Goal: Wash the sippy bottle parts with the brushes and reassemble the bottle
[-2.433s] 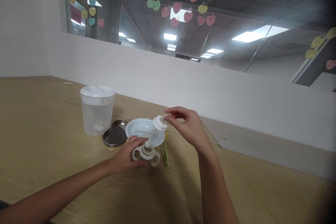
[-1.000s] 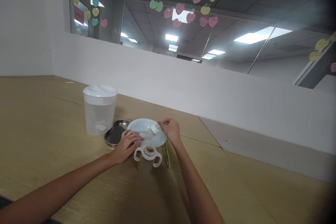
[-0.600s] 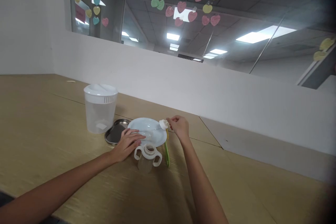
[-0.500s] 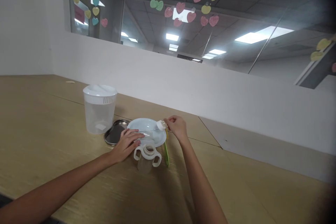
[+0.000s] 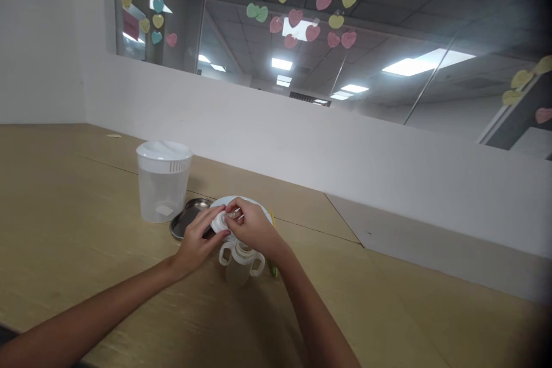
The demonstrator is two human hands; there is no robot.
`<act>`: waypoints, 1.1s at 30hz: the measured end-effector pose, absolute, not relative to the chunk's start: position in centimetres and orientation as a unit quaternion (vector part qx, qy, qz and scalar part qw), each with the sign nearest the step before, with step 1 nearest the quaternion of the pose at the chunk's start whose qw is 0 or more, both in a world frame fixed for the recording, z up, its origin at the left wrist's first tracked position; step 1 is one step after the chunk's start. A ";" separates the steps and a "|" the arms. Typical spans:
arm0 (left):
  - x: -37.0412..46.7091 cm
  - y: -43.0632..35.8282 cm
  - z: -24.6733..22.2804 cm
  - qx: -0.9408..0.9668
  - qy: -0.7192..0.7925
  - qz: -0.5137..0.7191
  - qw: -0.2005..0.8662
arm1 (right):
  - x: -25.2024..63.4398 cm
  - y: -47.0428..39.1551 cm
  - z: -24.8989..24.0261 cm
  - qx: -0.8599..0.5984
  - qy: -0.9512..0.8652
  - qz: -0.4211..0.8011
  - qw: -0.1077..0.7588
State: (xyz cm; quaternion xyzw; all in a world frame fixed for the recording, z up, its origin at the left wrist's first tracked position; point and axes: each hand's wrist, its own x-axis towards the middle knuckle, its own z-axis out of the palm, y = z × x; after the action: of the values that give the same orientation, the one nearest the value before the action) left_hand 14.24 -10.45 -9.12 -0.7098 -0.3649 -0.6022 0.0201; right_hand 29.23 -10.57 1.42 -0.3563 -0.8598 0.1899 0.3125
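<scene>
Over the plate, both hands meet at a baby bottle nipple with a white collar (image 5: 219, 222). My left hand (image 5: 199, 242) has its thumb and fingers around the collar's left side. My right hand (image 5: 253, 226) pinches the clear nipple end at the right. Just below the hands stands an open baby bottle (image 5: 238, 269) with two white handles, upright on the table. Behind them lies a pale blue plate (image 5: 257, 205), mostly covered by my hands; whatever lies in it is hidden. A green-handled tool (image 5: 274, 269) shows partly beside my right wrist.
Left of the plate is a shiny metal tray (image 5: 177, 229). A translucent lidded bucket (image 5: 164, 184) stands behind it. The wooden table (image 5: 107, 230) meets a white wall (image 5: 267, 132) under a window with heart-shaped notes.
My right hand has brought the nipple and collar leftward from the plate's right edge. My left hand has left the clear item in the plate and closed around the collar.
</scene>
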 end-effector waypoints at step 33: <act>12.9 -7.6 -9.9 -0.722 -0.469 -0.509 -0.010 | 33.9 -3.4 -2.0 -0.604 -0.767 0.053 0.211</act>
State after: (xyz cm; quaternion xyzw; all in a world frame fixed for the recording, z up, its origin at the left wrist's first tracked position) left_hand 12.86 -7.56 -9.91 -0.7218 -0.4692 -0.5086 -0.0097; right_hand 33.94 -3.36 -1.96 -0.6038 -0.7668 0.0532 0.2110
